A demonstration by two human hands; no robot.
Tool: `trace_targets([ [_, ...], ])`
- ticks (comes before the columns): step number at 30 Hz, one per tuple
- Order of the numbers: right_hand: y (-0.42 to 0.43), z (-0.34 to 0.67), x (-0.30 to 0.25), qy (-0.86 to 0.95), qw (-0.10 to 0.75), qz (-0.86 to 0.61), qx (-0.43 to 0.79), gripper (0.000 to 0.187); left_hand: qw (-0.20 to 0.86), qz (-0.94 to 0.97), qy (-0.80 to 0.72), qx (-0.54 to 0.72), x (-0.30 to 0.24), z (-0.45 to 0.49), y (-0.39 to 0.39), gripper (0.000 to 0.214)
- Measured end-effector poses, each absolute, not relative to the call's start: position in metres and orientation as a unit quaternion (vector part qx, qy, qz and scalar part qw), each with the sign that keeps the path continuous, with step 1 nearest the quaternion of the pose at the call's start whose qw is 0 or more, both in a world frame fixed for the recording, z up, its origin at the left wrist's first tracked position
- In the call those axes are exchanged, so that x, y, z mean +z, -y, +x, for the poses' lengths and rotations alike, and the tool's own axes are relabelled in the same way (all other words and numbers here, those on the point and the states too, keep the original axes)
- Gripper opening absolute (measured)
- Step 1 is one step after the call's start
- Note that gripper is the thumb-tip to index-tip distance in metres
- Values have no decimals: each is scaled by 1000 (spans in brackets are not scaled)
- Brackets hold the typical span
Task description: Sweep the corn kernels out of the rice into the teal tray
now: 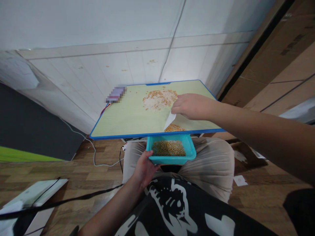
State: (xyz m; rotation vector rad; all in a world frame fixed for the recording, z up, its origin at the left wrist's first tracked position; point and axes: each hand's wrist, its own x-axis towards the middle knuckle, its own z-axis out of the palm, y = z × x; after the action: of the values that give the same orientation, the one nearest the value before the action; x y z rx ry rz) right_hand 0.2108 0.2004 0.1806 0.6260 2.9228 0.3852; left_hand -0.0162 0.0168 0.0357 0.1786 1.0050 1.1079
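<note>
My left hand (145,167) grips the left side of a turquoise plastic container (172,160), thumb over its rim. The container sits at my lap, just under the table's front edge, and yellow grains (169,148) cover its bottom. My right hand (190,106) is closed on a white card (169,121) that slants down to the tabletop. Beside the card, a small heap of yellow grains (175,128) lies at the front edge, above the container. Further back is a mixed pile of white and yellow grains (158,101), close to my right fingertips.
The small table (123,119) has a pale yellow top with a blue rim. A blurred-out flat object (116,94) lies at its back left corner. A white wall (137,64) stands behind, cardboard (265,55) at right. A white cable (94,154) runs across the floor at left.
</note>
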Motion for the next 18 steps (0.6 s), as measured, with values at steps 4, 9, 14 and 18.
trace_targets([
  [4, -193, 209, 191, -952, 43, 285, 98, 29, 729, 86, -453, 506, 35, -16, -17, 51],
  [9, -189, 215, 201, -911, -1, 410, 57, 28, 727, 73, -453, 511, 36, -15, -17, 45],
  [14, -211, 243, 193, -886, 10, 464, 17, 28, 726, 79, -452, 511, 34, -16, -17, 48],
  [18, -230, 260, 181, -882, 47, 468, -30, 29, 726, 90, -454, 509, 29, -19, -18, 54],
])
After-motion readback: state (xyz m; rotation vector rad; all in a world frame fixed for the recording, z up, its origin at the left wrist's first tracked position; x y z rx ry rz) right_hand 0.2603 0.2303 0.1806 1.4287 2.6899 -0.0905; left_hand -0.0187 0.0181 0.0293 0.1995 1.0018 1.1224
